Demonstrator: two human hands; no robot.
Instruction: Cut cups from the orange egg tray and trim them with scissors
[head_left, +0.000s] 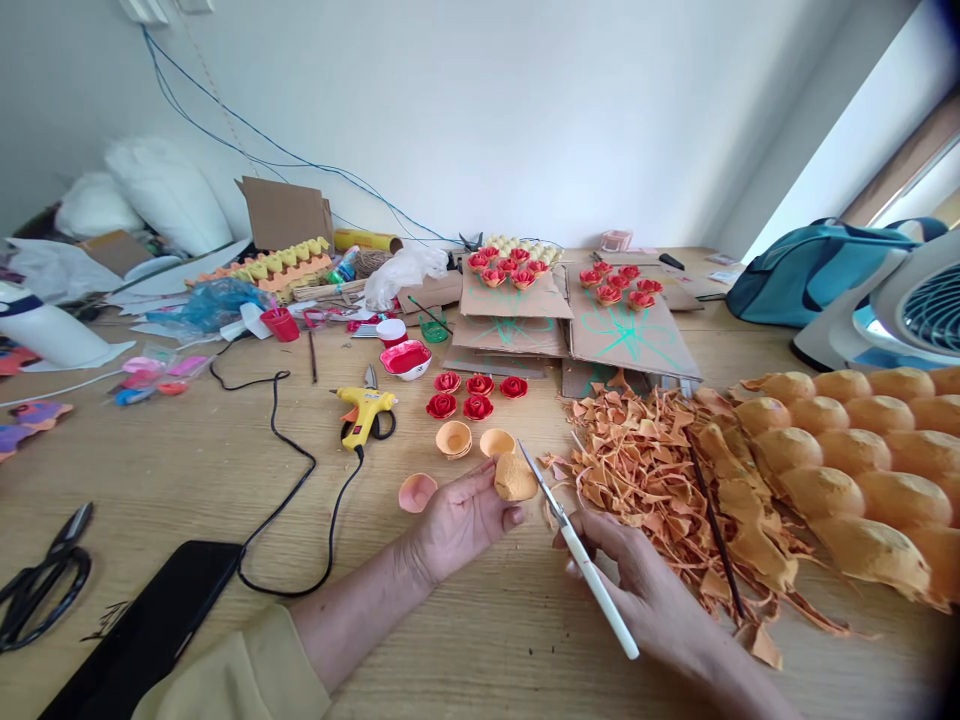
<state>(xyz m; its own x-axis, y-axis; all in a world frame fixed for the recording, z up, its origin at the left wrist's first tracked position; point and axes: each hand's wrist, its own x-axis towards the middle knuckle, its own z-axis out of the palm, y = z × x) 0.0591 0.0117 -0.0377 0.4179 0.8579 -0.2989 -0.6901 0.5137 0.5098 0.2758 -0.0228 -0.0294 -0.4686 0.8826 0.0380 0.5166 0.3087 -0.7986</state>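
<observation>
My left hand (469,520) grips an orange egg-carton cup (516,478) between fingers and thumb, its rounded base toward me. In my right hand (630,580) is a pair of white-handled scissors (581,550); the blades point up and left, beside the cup's right edge. My fingers hide part of the handles. Just beyond the held cup stand a stacked orange cup (454,439) and another orange cup (497,443). A pinkish cup (417,492) lies left of my left hand. Several red paper roses (478,384) sit farther back.
Orange scraps (630,470) and an egg tray (847,430) cover the right side. A yellow glue gun (365,412) with a cord, black scissors (49,580) and a phone (150,630) lie left. Red paint fills a bowl (406,358); cardboard sheets (630,335) carry more roses.
</observation>
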